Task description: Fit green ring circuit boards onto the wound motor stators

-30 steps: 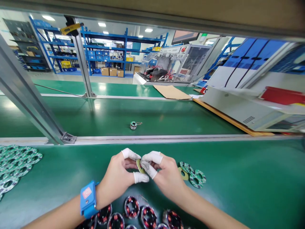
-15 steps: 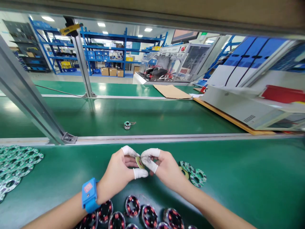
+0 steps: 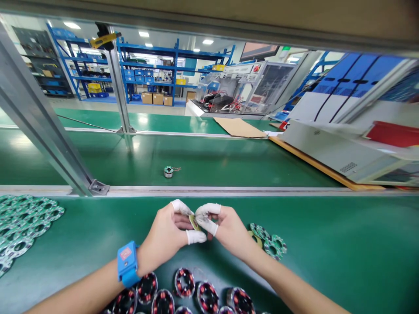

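Above the near green surface, my left hand (image 3: 168, 226) grips a thin yellow-green ring (image 3: 194, 222) between thumb and fingers, tilted almost edge-on. My right hand (image 3: 221, 224) is closed at the ring's right edge, thumb and forefinger pinched against it. White finger covers are on the thumb and forefinger of both hands, and a blue wrist strap (image 3: 127, 264) circles my left wrist. Below the hands lie several stators with copper windings (image 3: 185, 282). Beside my right wrist are a few green ring circuit boards (image 3: 275, 247) and another yellow-green ring (image 3: 256, 238), partly covered by the wrist.
Many green ring boards (image 3: 26, 226) lie overlapping at the left. Past a metal rail (image 3: 222, 191), a small wired stator (image 3: 168, 172) stands on the farther green belt (image 3: 212, 159). A metal post (image 3: 49, 117) rises at left; a grey cabinet (image 3: 330, 150) stands at right.
The wired stator on the far belt has shifted left relative to the rail. Both hands keep hold of the ring, nearly unmoved; the view has turned slightly.
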A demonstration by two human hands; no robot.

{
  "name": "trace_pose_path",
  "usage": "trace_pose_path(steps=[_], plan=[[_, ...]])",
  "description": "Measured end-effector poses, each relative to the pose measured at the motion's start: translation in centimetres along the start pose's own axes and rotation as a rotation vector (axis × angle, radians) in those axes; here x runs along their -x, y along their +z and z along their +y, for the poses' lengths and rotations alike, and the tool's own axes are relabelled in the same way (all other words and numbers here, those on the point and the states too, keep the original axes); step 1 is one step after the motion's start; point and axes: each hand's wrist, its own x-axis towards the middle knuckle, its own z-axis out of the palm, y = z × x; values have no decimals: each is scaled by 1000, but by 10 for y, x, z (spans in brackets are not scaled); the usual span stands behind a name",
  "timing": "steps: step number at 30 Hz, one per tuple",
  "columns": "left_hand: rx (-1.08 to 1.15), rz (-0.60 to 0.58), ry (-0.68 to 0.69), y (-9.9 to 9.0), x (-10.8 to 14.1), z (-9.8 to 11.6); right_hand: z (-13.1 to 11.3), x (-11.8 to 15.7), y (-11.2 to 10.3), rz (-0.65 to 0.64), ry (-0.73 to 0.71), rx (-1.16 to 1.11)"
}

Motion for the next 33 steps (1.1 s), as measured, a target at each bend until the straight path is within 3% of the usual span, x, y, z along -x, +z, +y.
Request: trace_pose_path(steps=[8,17,26,33], plan=[[42,38,14,3,3,-3,2,5,4,118,-136,185],[-2,3,28,2,3,-3,3,5,3,117,-201,236],[-669,30,334,-2,4,3,-9,6,-6,52,-84,263],[-783,-59,500,0,6,5,-6,9,-4,-33,-41,312]])
